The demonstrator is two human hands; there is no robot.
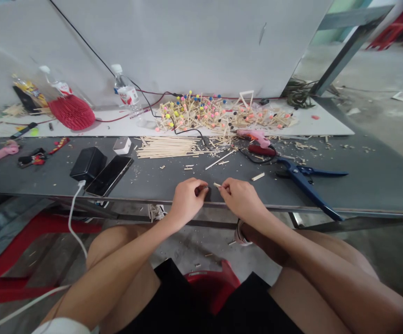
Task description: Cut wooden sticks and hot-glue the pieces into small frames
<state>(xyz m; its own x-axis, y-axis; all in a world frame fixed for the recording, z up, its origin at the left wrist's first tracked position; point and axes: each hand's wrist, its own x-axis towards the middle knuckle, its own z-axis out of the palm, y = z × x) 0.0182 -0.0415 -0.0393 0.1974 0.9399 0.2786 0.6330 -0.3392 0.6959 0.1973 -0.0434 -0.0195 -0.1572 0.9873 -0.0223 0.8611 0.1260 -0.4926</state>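
My left hand (pixel 187 197) rests at the front edge of the grey table (pixel 361 185), fingers curled in a pinch on something I cannot make out. My right hand (pixel 239 197) sits close beside it, fingers pinched on a short wooden stick (pixel 217 185) whose end pokes out toward the left hand. A bundle of long wooden sticks (pixel 166 146) lies farther back. Behind that is a heap of sticks with coloured balls (pixel 215 113) on the white board.
Blue cutting pliers (pixel 306 181) lie to the right, a pink glue gun (pixel 255 136) behind them. A phone (pixel 109 175) and black power bank (pixel 88 163) with white cable sit left. Water bottles (pixel 126 93), a red paper object (pixel 72 112) and a red stool below.
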